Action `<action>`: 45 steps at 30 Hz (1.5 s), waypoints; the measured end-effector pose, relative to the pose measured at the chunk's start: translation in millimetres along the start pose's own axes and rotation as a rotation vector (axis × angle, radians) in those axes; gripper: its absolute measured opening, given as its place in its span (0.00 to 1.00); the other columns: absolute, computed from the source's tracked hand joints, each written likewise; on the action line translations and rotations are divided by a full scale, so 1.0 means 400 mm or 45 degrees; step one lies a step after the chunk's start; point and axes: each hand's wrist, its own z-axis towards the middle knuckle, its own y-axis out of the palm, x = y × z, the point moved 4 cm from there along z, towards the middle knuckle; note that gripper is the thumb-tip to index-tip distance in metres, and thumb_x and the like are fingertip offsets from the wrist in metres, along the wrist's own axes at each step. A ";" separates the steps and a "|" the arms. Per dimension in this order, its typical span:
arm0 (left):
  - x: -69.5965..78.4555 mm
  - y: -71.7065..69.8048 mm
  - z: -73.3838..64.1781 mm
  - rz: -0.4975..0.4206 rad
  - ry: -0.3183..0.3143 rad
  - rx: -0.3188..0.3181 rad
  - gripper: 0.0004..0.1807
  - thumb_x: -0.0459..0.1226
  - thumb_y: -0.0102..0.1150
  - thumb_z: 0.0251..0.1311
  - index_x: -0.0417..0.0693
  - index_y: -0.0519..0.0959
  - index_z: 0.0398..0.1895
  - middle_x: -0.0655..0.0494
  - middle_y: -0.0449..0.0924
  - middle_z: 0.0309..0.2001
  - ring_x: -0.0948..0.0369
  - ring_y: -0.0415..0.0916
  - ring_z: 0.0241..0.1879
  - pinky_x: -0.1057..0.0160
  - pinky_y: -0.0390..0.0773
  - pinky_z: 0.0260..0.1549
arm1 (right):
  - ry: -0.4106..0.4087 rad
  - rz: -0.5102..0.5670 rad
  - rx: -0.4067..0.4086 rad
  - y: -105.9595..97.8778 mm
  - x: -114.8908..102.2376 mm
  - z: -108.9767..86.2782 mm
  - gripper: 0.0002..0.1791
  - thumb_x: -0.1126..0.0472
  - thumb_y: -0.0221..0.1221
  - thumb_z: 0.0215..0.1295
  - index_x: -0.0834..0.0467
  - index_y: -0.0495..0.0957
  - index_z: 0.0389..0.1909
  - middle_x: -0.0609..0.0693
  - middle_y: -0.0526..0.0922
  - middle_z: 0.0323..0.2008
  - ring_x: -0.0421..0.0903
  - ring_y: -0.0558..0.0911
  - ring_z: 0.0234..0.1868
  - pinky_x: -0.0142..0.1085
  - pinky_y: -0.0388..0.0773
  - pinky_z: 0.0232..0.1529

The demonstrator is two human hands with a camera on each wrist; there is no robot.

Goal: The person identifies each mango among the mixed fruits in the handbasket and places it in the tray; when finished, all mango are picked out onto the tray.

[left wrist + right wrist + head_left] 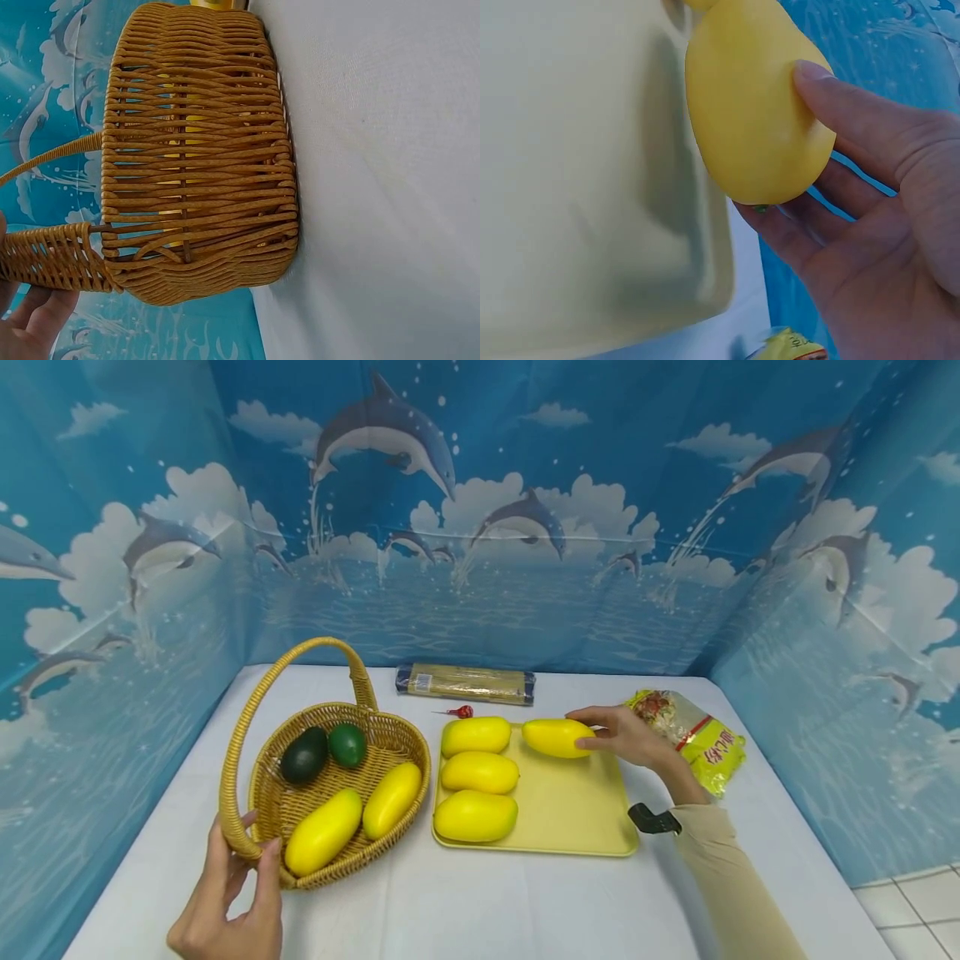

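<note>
Pinching the wicker basket (352, 863) by its handle (227, 785), a person's left hand (223, 928) flanked a yellow tray (570, 814) bearing three yellow fruits (480, 772); over its far side, a fourth fruit (553, 738) sat in the right hand's (628, 735) fingertips. Gripped by one end, it risked slipping or bumping its neighbour.

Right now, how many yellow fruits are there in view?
6: two yellow fruits in the basket, three on the tray along its left side, one in the right hand near its far edge. The basket's wall might hide another.
</note>
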 end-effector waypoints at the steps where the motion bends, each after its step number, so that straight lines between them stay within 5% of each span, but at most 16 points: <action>1: 0.001 0.000 0.001 -0.004 0.001 0.002 0.43 0.20 0.78 0.55 0.50 0.78 0.76 0.42 0.89 0.56 0.86 0.79 0.50 0.83 0.78 0.49 | -0.006 -0.019 -0.003 0.001 0.004 0.001 0.28 0.66 0.68 0.74 0.70 0.76 0.72 0.67 0.80 0.68 0.68 0.77 0.70 0.54 0.80 0.69; 18: -0.007 0.005 0.001 -0.049 -0.021 0.055 0.43 0.17 0.79 0.49 0.45 0.81 0.72 0.42 0.90 0.54 0.84 0.81 0.48 0.83 0.78 0.48 | -0.021 0.003 0.032 0.003 0.049 -0.016 0.27 0.67 0.67 0.75 0.71 0.75 0.71 0.69 0.80 0.67 0.70 0.78 0.69 0.54 0.81 0.68; 28: -0.005 -0.001 -0.001 0.012 -0.006 -0.019 0.42 0.24 0.77 0.59 0.53 0.76 0.77 0.40 0.88 0.57 0.87 0.78 0.51 0.83 0.78 0.50 | 0.021 0.048 0.030 0.001 0.069 -0.022 0.30 0.64 0.65 0.78 0.70 0.71 0.76 0.67 0.76 0.72 0.69 0.72 0.74 0.60 0.72 0.73; 36: 0.004 0.004 0.001 -0.034 -0.025 0.073 0.44 0.14 0.79 0.46 0.43 0.81 0.71 0.40 0.90 0.53 0.87 0.78 0.48 0.84 0.77 0.47 | 0.004 0.078 0.058 -0.002 0.069 -0.021 0.30 0.65 0.65 0.78 0.71 0.71 0.75 0.67 0.77 0.71 0.70 0.74 0.73 0.61 0.73 0.72; 45: 0.010 0.004 0.003 -0.032 -0.033 0.079 0.45 0.14 0.79 0.45 0.41 0.81 0.71 0.39 0.90 0.52 0.88 0.78 0.49 0.84 0.77 0.48 | -0.015 0.039 0.076 -0.011 0.063 -0.022 0.28 0.64 0.64 0.78 0.68 0.73 0.74 0.67 0.78 0.71 0.69 0.75 0.73 0.55 0.79 0.69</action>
